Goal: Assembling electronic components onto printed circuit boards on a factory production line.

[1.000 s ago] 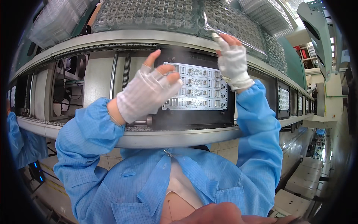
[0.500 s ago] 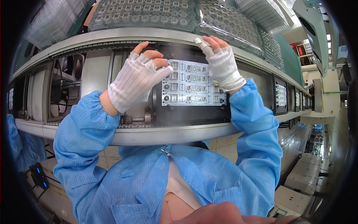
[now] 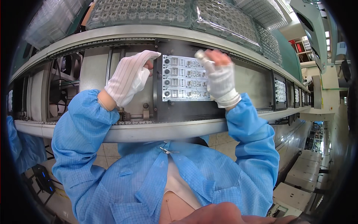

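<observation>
My left hand (image 3: 130, 77), in a white striped glove with bare fingertips, is just left of a black carrier (image 3: 186, 110). Its fingers are curled in; whatever they may hold is hidden. A white cover sits on one digit, which points at the carrier's edge. On the carrier lies a white circuit board panel (image 3: 181, 98) with rows of small parts and black round pieces down its left side. My right hand (image 3: 222, 80), gloved alike and with one covered finger, is over the panel's right end and hides it. Its fingers are smeared by motion.
The carrier sits between conveyor rails (image 3: 179, 132) with chains. Clear plastic trays (image 3: 140, 14) full of small parts stand beyond the far rail. More carriers with boards (image 3: 280, 91) line the conveyor to the right. A metal shaft fitting (image 3: 144, 112) is below my left hand.
My left hand has drawn back left off the panel, and its fingers have curled. The right hand has shifted slightly left and down, its fingers now blurred. The panel's upper left part is uncovered.
</observation>
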A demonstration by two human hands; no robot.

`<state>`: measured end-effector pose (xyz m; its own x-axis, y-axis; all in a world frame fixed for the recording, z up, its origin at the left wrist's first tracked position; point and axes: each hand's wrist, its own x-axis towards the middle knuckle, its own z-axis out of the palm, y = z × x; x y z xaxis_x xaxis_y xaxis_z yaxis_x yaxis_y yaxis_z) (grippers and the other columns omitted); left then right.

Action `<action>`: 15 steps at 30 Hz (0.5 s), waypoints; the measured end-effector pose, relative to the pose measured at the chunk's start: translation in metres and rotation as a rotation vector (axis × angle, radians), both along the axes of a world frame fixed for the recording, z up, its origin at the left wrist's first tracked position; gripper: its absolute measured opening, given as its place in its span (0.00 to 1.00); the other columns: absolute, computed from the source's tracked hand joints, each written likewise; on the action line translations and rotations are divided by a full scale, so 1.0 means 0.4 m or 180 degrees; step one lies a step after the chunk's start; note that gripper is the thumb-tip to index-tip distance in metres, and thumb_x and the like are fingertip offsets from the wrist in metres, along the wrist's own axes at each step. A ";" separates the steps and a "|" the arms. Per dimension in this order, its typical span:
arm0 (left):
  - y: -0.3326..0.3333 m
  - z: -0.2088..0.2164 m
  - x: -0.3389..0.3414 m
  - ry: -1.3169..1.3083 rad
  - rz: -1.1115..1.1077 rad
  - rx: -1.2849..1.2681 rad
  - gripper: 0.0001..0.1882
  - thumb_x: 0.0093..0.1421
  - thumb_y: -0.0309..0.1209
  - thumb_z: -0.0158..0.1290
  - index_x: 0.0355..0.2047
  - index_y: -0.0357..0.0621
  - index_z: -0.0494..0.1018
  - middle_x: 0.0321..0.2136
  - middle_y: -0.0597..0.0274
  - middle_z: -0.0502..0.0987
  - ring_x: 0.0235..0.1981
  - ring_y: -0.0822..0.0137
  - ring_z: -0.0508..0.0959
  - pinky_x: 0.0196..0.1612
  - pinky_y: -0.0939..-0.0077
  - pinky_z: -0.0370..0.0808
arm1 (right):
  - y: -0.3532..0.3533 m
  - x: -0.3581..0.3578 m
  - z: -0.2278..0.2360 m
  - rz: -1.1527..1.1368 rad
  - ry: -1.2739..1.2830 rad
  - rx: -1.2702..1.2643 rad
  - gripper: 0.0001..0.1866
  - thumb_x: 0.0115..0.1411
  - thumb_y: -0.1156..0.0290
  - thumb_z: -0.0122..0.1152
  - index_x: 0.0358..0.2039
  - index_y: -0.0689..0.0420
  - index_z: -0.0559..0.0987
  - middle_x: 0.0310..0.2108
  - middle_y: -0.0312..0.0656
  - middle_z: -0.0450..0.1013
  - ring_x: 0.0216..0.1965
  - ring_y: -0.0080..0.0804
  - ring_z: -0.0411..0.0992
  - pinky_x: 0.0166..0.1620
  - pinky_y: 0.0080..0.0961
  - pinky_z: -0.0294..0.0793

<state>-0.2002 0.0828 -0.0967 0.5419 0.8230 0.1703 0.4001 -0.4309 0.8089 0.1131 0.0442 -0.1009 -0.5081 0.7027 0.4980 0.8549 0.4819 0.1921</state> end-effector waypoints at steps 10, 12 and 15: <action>-0.019 -0.030 0.070 -0.0675 -0.0387 -0.0753 0.25 0.56 0.19 0.44 0.56 0.39 0.71 0.43 0.46 0.81 0.44 0.57 0.82 0.51 0.66 0.78 | 0.036 -0.111 0.090 -0.0057 0.1047 0.0172 0.34 0.49 0.85 0.54 0.59 0.48 0.76 0.53 0.42 0.71 0.53 0.43 0.69 0.57 0.38 0.69; -0.031 -0.026 0.061 -0.0766 -0.0531 -0.0648 0.27 0.56 0.18 0.43 0.57 0.38 0.71 0.45 0.50 0.80 0.45 0.62 0.82 0.54 0.69 0.77 | 0.028 -0.164 0.068 0.0426 0.0517 0.0302 0.34 0.48 0.82 0.57 0.58 0.46 0.77 0.52 0.41 0.71 0.53 0.42 0.70 0.57 0.40 0.69; -0.010 -0.025 0.058 -0.0589 -0.0361 -0.0474 0.25 0.56 0.18 0.45 0.56 0.37 0.72 0.45 0.50 0.80 0.45 0.61 0.82 0.53 0.69 0.78 | 0.033 -0.163 0.061 0.0505 0.0094 -0.0073 0.33 0.47 0.80 0.58 0.57 0.47 0.77 0.50 0.41 0.72 0.52 0.42 0.70 0.56 0.43 0.69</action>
<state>-0.1770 0.0788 -0.1066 0.6031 0.7821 0.1568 0.1953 -0.3354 0.9216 0.0479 0.0573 -0.0765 -0.5990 0.6262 0.4991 0.7728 0.6154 0.1552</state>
